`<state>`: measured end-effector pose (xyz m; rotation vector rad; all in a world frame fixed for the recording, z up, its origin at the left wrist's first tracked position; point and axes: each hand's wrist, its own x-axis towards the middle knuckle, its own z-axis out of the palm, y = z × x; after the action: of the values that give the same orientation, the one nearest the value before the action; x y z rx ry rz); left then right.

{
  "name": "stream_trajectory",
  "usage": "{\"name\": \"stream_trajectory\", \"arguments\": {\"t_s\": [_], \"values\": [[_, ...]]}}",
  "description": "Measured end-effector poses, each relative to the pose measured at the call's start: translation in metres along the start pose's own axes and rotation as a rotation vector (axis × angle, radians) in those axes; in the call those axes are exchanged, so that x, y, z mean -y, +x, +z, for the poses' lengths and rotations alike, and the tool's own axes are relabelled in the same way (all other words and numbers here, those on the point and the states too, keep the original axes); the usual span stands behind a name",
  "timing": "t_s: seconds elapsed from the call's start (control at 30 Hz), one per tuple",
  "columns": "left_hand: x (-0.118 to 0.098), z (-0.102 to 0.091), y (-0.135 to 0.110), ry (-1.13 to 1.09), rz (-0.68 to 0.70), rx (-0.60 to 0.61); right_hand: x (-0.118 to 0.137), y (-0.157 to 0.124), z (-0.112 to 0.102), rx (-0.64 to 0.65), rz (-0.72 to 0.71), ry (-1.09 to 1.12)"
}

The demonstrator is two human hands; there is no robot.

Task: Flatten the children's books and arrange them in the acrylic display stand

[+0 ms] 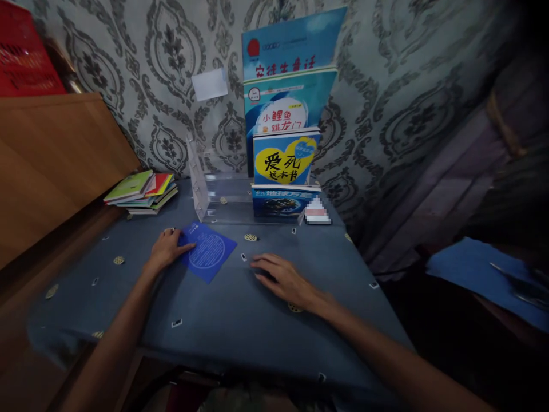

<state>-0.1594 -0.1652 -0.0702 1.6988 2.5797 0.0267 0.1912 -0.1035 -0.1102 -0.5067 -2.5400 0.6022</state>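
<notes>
A thin blue booklet (209, 250) lies flat on the blue-grey tablecloth (240, 320). My left hand (168, 248) rests on its left edge, fingers curled over the corner and pressing it down. My right hand (283, 278) lies flat on the cloth to the right of the booklet, fingers stretched toward it, holding nothing. Behind them stands a clear acrylic display rack (206, 189) with several blue picture books (285, 157) stepped upright in its right half. Its left half holds none.
A stack of thin colourful books (143, 192) lies at the table's back left, beside a wooden panel (51, 166). Patterned wallpaper is behind. A curtain (454, 171) and a blue surface (476, 269) are to the right. The table's front edge is near me.
</notes>
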Motion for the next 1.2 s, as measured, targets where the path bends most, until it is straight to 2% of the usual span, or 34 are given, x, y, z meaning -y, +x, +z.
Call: {"name": "stream_trajectory", "arguments": {"t_s": [0.13,0.27,0.4,0.53,0.63,0.8,0.97,1.07,1.2], "values": [[-0.013,-0.003,-0.017,0.000,0.055,0.049,0.000,-0.005,0.005,-0.063,-0.021,0.025],[-0.056,-0.005,-0.042,-0.002,0.148,0.108,0.006,-0.005,0.006,-0.119,-0.064,0.009],[-0.104,-0.002,-0.064,-0.040,0.294,0.168,0.012,-0.006,0.007,-0.113,-0.082,-0.030],[-0.130,-0.002,-0.077,-0.130,0.470,0.211,0.013,-0.009,0.009,-0.076,-0.031,-0.079],[-0.134,0.000,-0.076,-0.142,0.485,0.195,0.012,-0.011,0.011,-0.037,0.023,-0.113],[-0.128,0.011,-0.060,0.008,0.363,-0.018,0.004,-0.012,0.010,0.033,0.114,-0.195],[-0.124,0.026,-0.049,-0.022,0.363,0.061,-0.014,-0.014,0.002,0.041,0.311,-0.322],[-0.123,0.033,-0.044,-0.040,0.431,0.051,-0.016,-0.020,0.002,0.069,0.318,-0.354],[-0.121,0.038,-0.034,-0.081,0.547,0.036,-0.001,-0.037,0.005,0.088,0.325,-0.405]]}}
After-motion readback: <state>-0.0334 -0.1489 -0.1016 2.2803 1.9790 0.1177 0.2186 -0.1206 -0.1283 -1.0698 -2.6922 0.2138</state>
